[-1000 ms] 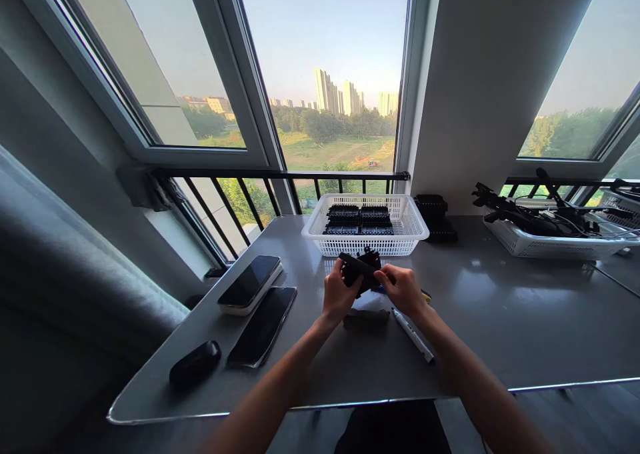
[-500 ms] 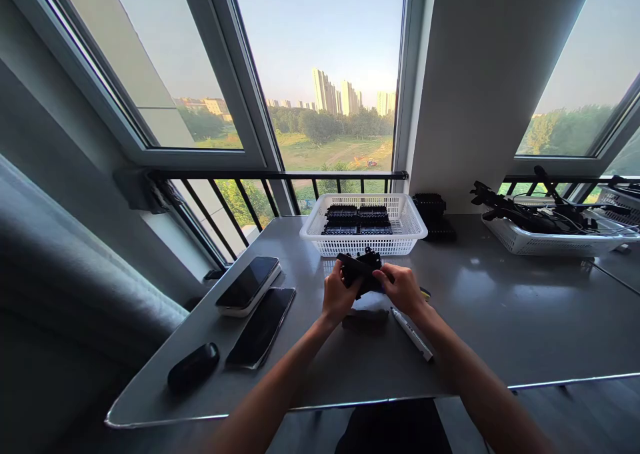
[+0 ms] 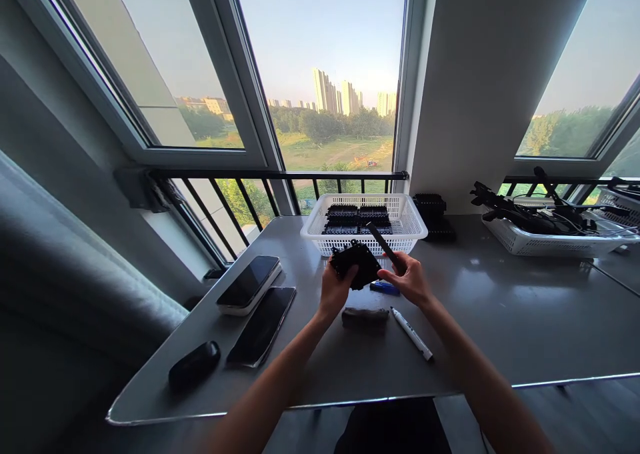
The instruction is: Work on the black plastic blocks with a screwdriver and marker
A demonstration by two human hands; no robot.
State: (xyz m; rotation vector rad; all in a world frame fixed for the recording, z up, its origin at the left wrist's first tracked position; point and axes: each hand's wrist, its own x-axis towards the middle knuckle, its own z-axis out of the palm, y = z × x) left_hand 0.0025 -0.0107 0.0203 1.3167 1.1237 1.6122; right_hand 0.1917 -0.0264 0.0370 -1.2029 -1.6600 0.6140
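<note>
My left hand (image 3: 334, 289) grips a black plastic block (image 3: 357, 263) with small tabs along its edge, thumb lying on its face. In my right hand (image 3: 411, 281) is a flat black strip (image 3: 386, 246), closed between thumb and fingers and pointing up and left. The strip and the block are apart, both held above the table in front of a white plastic basket (image 3: 367, 246). Below them lie a blue object (image 3: 385, 287), partly hidden, a dark oblong piece (image 3: 365, 317) and a white marker pen (image 3: 411, 334).
Several similar black blocks (image 3: 343, 229) sit inside the basket, with more stacked black parts (image 3: 433, 217) beside it. At left are two phone-like devices (image 3: 263, 327) and a black mouse-shaped object (image 3: 194, 366). A second basket (image 3: 545, 241) holds black parts and cables at right.
The black strip has come away from the block and now tilts upward in my right hand, which moved slightly right. My left hand has turned the block, and the blue object has come into view.
</note>
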